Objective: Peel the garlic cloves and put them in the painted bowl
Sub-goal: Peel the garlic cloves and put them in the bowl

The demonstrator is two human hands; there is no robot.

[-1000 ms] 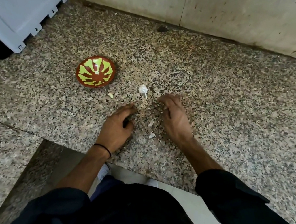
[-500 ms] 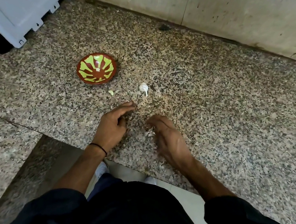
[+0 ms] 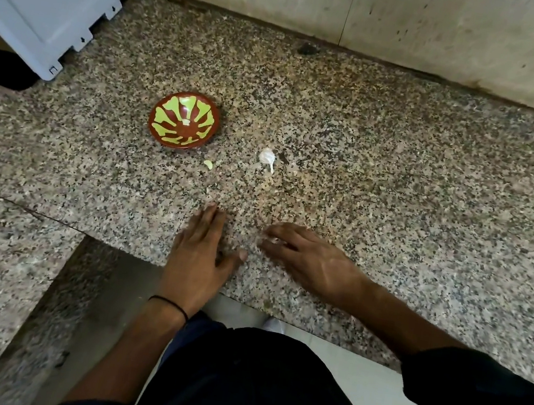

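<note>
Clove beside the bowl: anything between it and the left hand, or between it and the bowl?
Nothing visible. Only counter shows between the left hand and the clove, and between clove and bowl.

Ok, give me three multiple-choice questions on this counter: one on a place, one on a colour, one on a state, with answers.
1. Where is the small pale clove relative to the painted bowl? A) inside it B) on the counter just beside it C) by the back wall
2. The bowl's colours? A) blue and white B) black and gold C) red-brown and yellow-green
3. The left hand is? A) flat on the counter B) gripping the bowl C) a raised fist
Answers: B, it lies on granite by the rim; C, green strokes on red-brown; A, straight fingers on the stone.
</note>
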